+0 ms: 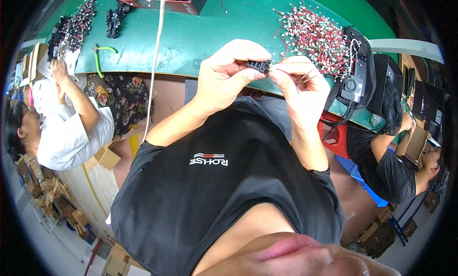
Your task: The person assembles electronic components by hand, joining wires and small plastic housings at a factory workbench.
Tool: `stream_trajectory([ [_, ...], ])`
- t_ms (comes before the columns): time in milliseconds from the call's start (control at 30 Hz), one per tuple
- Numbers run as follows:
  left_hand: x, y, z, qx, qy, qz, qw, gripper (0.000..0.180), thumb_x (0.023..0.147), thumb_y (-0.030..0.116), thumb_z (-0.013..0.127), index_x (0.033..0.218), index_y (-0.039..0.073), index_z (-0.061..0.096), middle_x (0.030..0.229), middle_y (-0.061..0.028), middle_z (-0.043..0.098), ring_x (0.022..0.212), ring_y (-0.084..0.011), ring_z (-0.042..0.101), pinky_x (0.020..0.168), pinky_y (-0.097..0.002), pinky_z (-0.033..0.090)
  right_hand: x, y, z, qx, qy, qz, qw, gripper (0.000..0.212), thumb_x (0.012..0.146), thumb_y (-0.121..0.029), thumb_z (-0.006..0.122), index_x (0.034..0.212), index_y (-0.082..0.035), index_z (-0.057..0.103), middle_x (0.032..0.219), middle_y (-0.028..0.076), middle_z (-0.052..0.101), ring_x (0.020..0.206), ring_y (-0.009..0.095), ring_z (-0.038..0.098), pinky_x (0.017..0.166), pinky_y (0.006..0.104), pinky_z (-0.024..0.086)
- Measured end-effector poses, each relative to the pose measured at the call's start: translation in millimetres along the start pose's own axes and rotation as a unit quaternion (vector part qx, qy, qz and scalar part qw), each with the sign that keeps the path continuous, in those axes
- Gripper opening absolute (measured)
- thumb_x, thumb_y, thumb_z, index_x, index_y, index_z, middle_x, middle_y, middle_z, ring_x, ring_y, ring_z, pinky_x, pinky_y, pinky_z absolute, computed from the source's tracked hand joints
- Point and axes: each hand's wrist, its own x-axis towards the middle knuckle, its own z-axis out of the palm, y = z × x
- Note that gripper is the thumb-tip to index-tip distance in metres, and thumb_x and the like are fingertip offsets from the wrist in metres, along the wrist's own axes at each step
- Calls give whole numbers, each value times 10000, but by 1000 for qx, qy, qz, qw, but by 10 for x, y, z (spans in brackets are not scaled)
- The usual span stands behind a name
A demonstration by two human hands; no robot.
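Above the near edge of the bench, my left hand [222, 76] pinches a small black ribbed plastic block [259, 66] between thumb and fingers. My right hand [303, 83] is closed at the block's right end. Its thumb and fingertip grip what looks like a thin wire lead [272, 67] with a pale tip, right against the block. Whether the tip is inside the block is too small to tell. To the right of my hands lies a large heap of red and black wire leads with white ends [315, 40].
The green bench [181, 33] holds a red box of parts [164, 2], black ribbed pieces [114, 21] and green-handled cutters [98, 59]. A pale cord [157, 47] hangs down left of me. A black device [352, 89] sits right. Co-workers sit on both sides.
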Motion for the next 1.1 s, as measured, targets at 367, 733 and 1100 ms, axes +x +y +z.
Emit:
stream_trajectory([
  [367,50,-15,-61,187,-12,118,975,269,799,-54,751,1062,-29,700,1060,-155,694,1003,-241,671,874,-340,556,36,40,8,45,-44,46,997,128,823,5,787,908,29,695,898,75,648,800,115,610,716,227,482],
  [733,50,26,32,109,42,97,988,318,818,-76,742,1126,-19,691,1120,-101,573,1017,-178,632,806,-262,558,-51,25,90,-144,29,-157,977,140,809,46,761,924,-1,695,852,100,665,736,158,616,621,255,471],
  [1100,52,9,-6,-47,36,-125,990,271,924,4,662,1193,-23,665,1064,-84,659,870,-124,631,778,-245,538,-35,125,62,-207,7,-188,960,224,809,29,740,1029,-11,720,896,125,697,810,235,669,714,318,536],
])
